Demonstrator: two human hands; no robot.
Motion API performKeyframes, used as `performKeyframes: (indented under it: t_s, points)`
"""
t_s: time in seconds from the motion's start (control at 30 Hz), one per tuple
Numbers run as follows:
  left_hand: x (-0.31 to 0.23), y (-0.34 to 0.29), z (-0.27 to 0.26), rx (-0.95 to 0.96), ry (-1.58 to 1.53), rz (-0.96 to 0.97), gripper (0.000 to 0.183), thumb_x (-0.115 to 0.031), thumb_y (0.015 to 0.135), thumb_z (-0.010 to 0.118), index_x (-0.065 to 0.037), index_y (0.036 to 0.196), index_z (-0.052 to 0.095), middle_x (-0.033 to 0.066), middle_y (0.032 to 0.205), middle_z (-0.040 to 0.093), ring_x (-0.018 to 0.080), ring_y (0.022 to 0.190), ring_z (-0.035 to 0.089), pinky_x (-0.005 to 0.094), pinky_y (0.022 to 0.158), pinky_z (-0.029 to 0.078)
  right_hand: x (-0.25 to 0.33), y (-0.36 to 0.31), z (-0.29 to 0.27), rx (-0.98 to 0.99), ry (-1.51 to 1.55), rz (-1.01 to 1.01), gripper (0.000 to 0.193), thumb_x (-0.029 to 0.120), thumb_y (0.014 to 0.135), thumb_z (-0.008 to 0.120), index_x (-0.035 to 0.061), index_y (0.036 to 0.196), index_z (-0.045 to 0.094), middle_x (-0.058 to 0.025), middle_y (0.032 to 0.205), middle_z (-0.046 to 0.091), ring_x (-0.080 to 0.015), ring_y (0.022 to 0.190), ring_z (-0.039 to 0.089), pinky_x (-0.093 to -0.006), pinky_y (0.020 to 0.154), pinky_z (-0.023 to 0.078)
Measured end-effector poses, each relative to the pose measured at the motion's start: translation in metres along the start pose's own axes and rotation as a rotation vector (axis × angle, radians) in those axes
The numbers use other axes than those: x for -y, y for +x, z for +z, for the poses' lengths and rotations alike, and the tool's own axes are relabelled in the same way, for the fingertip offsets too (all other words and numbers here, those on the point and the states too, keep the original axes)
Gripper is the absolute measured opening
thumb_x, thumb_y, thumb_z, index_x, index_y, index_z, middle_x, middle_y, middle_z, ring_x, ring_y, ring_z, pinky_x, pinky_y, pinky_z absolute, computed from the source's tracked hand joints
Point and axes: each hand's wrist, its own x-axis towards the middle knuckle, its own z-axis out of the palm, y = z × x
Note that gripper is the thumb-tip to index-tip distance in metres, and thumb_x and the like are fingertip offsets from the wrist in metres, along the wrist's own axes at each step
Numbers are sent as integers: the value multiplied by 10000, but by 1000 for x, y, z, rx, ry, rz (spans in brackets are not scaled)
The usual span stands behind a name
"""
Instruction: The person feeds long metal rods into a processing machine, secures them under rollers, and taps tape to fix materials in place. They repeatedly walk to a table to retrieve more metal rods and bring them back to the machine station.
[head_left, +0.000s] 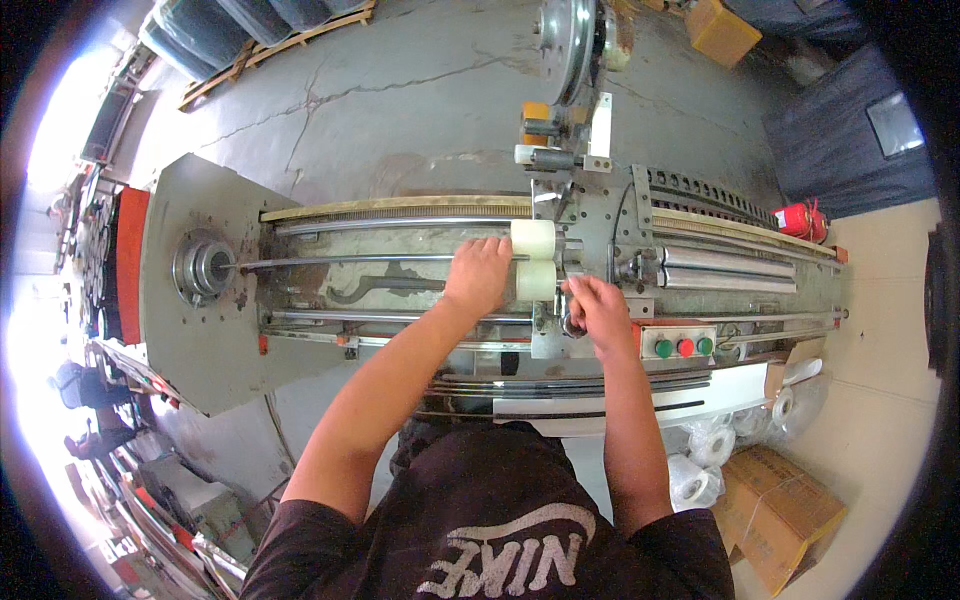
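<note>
A long metal rod (350, 261) runs from the round chuck (203, 271) at the left of the machine toward two off-white rollers (534, 240). My left hand (480, 273) is closed over the rod just left of the rollers, fingers together. Right of the lower roller, my right hand (597, 310) is closed at the front of the metal carriage (620, 215). Its fingers are pinched at a small metal part there, whose kind I cannot make out. A dark flat wrench-like tool (385, 288) lies on the machine bed below the rod.
A control box (685, 342) with green and red buttons sits near my right wrist. Dark rods (600, 390) lie on the near ledge. Clear plastic rolls (708, 445) and a cardboard box (785, 510) stand at the near right. A wheel (566, 50) rises beyond the carriage.
</note>
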Motion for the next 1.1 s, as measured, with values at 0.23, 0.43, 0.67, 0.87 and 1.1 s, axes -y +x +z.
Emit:
performKeyframes:
  t_s: [0.23,0.43,0.67,0.87,1.1]
  points:
    - [1,2,2,9,-49,1,537,-156,736,801,-42,1207,571,126,1123,668,301,1128,653,432,1024,484,-63,-83,-46,-28,-182,25,253,260,1024,655,21,982,725,-4,713,637,-59,633,542,-247,593,454]
    - [2,2,-8,4,-151,60,547,-156,796,776,5,1257,528,195,1218,626,363,1231,593,494,1097,434,-130,-63,-64,-288,-680,-377,260,88,977,620,36,1230,647,-163,1133,744,-402,1045,706,-459,901,549]
    - [25,2,-2,-62,-277,166,473,-203,972,641,35,1370,548,250,1436,561,435,1384,482,506,1192,369,-141,-5,-73,-168,-905,-565,663,-115,783,615,76,1415,558,-197,1393,630,-387,1333,557,-476,1158,399]
    - [24,6,-33,159,-299,-33,215,-213,1017,573,-66,1093,710,164,1137,728,385,1141,656,509,993,520,-138,5,-88,18,-1144,-532,725,-102,765,640,123,1449,558,-139,1312,677,-361,1220,605,-474,1110,436]
    - [27,10,-38,148,-193,9,251,-308,1007,621,-115,1129,724,171,1016,752,396,951,713,518,827,565,-160,12,-90,-124,-1267,-628,483,63,918,573,136,1395,599,-118,1148,738,-352,1097,669,-478,952,546]
